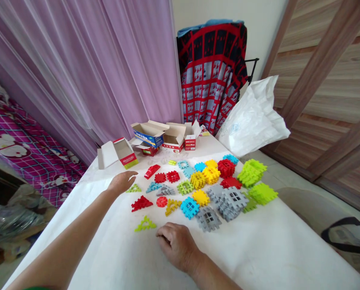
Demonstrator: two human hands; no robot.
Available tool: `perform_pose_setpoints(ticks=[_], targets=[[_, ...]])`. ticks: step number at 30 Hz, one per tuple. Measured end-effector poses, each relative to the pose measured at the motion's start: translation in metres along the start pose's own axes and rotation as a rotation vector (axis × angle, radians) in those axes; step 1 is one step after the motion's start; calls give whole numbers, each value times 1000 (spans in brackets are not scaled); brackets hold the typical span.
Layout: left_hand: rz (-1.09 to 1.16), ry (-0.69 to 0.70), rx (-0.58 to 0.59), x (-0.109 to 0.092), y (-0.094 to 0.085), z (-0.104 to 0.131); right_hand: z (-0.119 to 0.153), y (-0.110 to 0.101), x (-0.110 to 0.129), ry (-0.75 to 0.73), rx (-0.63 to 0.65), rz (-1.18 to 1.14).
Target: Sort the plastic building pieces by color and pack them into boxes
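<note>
My left hand [123, 181] reaches over the left side of the white table with its fingers stretched out. Just beside its fingertips lies a green triangular building piece [134, 188]. My right hand [177, 245] rests near the front, fingers curled into a loose fist, and nothing shows in it. A lime triangle piece [145, 224] is close to its left, a grey window block [209, 218] to its right. Between the hands are a red triangle piece [141, 203], a red round piece [161, 201], a yellow triangle piece [173, 206] and a blue window block [190, 207].
Stacked grey blocks [231, 201], lime blocks [252, 173] and red blocks [227, 168] fill the right side. A red toy car [152, 171] sits mid-table. Opened cardboard boxes [127, 154] line the back edge. A white plastic bag [252, 117] stands at the back right.
</note>
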State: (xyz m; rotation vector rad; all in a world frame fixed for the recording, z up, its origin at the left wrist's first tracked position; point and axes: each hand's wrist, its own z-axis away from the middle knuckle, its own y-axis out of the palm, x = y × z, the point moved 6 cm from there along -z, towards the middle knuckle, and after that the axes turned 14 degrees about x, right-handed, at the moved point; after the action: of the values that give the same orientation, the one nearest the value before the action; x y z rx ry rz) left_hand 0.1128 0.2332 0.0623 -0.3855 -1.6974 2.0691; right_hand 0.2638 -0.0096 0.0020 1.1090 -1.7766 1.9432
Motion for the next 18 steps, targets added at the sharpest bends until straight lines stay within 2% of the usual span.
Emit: perform_pose_setpoints(ticks=[2,5,8,10,14,18], targets=[[-8,47,-27,-21,-10,-11,0,-2,0,-1,-7,-23],[-25,149,-50,-65,-25,-39,1,-5,0,-9,-42,-84],[-54,238,-47,-110,-28,-73,2,-6,-3,3,-99,-146],[-76,271,-42,-133,-25,-93,2,-5,-5,14,-116,-150],[-127,305,6,-158,-15,-118,1,0,-6,16,-77,-74],[-157,308,80,-162,-14,-125,1,0,-4,23,-50,-54]])
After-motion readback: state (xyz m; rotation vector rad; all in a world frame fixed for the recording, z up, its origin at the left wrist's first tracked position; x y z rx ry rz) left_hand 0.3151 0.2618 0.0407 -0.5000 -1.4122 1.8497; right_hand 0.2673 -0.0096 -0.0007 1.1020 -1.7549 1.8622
